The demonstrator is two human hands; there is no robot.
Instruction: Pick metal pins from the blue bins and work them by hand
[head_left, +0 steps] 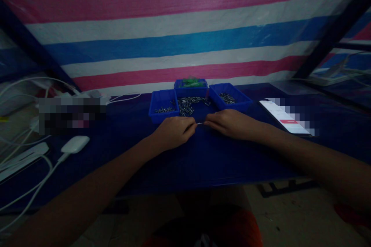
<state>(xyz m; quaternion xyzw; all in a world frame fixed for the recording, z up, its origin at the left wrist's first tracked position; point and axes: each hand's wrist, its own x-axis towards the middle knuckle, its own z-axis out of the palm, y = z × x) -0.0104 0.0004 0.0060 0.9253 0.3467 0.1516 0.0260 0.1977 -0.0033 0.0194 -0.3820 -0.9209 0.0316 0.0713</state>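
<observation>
My left hand (pixel 175 132) and my right hand (pixel 228 123) meet over the blue table, fingertips a small gap apart. A thin, shiny metal pin (pixel 199 123) shows in that gap, pinched at its ends by both hands; its exact kind is too small to make out. Just beyond lies a loose pile of small dark and silver metal pins (pixel 187 107). Similar pieces lie in the left blue bin (pixel 155 98), beside my left hand, and in the right blue bin (pixel 245 100), behind my right hand. Green pieces fill the back blue bin (pixel 189 90).
A phone (pixel 278 115) with a lit screen lies to the right, near my right forearm. On the left are a white charger (pixel 75 144), tangled white cables (pixel 36 195) and another flat white device (pixel 24 160). A striped sheet (pixel 185 19) hangs behind the table (pixel 185 171).
</observation>
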